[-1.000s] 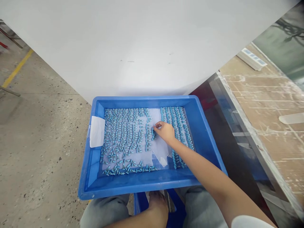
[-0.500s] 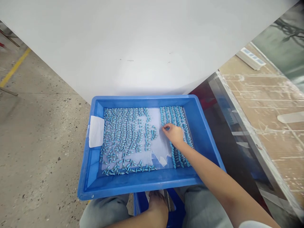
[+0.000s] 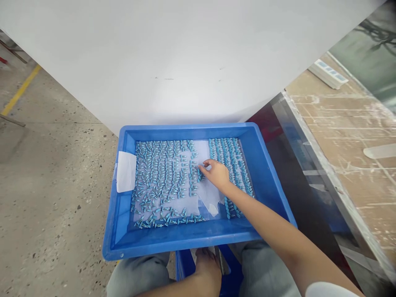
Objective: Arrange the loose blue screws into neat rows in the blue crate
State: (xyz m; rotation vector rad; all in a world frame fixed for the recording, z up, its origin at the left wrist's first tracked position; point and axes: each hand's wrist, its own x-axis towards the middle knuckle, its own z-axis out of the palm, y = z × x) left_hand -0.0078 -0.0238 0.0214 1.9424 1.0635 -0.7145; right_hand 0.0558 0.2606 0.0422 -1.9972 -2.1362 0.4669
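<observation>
The small teal-blue plug-shaped pieces with thin pale ends (image 3: pixel 200 177) nearest the right hand (image 3: pixel 217 173) make a short cluster just to the near side of its fingertips, partly hidden by them. Their long axes run roughly across the tray, blue heads to the person's left and thin ends to the right, so the hand comes in from the thin-end side. A short column of similar blue pieces (image 3: pixel 192 181) lies just left of that cluster.

The thumb and forefinger bend toward one another, a slight gap showing behind the tips; whether a piece sits between them cannot be told.

All these pieces lie on a whitish translucent sheet (image 3: pixel 202 150) inside a blue rectangular plastic tray (image 3: pixel 188 127). The dense spread of blue pieces (image 3: pixel 163 167) fills the left part, less even toward the near edge, while tighter upright rows of blue pieces (image 3: pixel 225 150) stand to the right, partly under the forearm.

The left hand (image 3: pixel 208 268) is farther off, below the tray's near rim between the knees (its fingers are mostly hidden, so their state cannot be told).
</observation>
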